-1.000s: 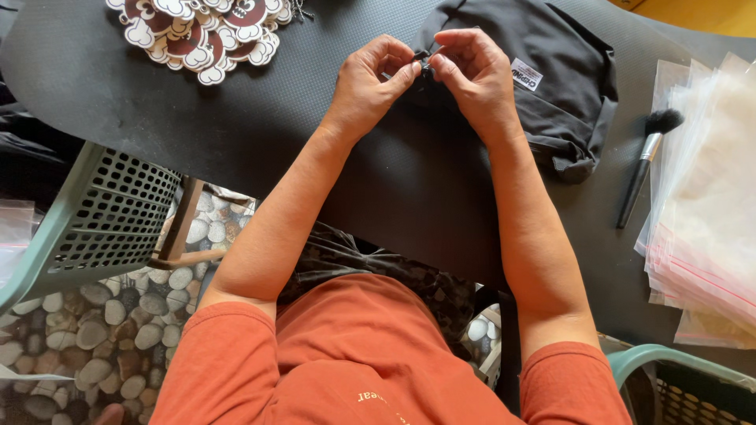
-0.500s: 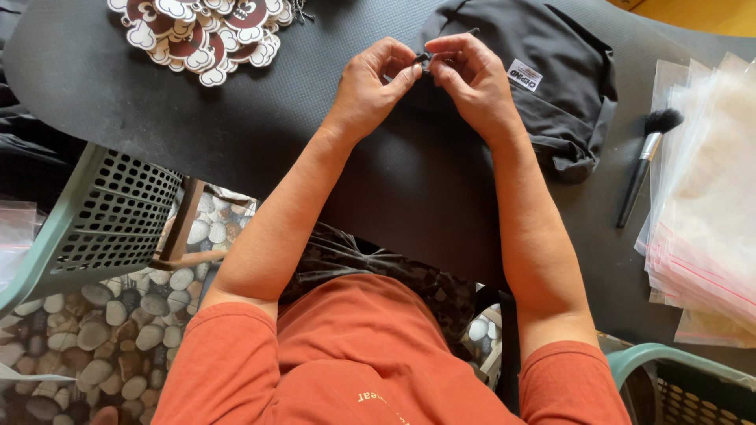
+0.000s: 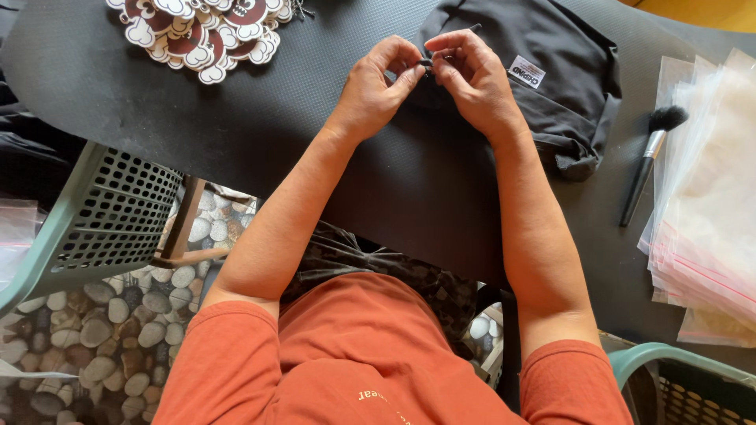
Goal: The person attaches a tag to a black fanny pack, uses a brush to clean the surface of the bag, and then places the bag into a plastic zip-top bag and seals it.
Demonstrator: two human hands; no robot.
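While the head camera looked straight down over an orange-sleeved torso, both forearms reached forward across a black table mat (image 3: 236,134). The left hand (image 3: 376,90) had its fingers curled, with thumb and forefinger closed in a pinch on a small dark item (image 3: 427,63) held between the two hands. What that item was could not be told; it was tiny and mostly hidden by the fingertips. The right hand (image 3: 472,79) met it from the other side, its thumb and forefinger likewise pinched on the same small piece, the remaining fingers arched above. The two hands nearly touched at the fingertips.

Directly under and behind the right hand lay a folded dark grey garment (image 3: 551,94), rumpled at its right edge, with a small white label sewn on its upper face. The pinched item sat just above the garment's left edge; whether it was attached to the cloth could not be seen.

At the top left of the mat, well apart from the hands, rested a heap of flat cut-out tags (image 3: 205,31) in white and brown. To the right of the garment lay a makeup-style brush (image 3: 647,161) with a black handle, silver ferrule and dark bristles, pointing away from the person. Just beside it, at the right edge, sat a stack of clear plastic bags (image 3: 709,197). A pale green perforated basket (image 3: 94,216) stood left below the table, above a pebble-patterned floor (image 3: 87,338).
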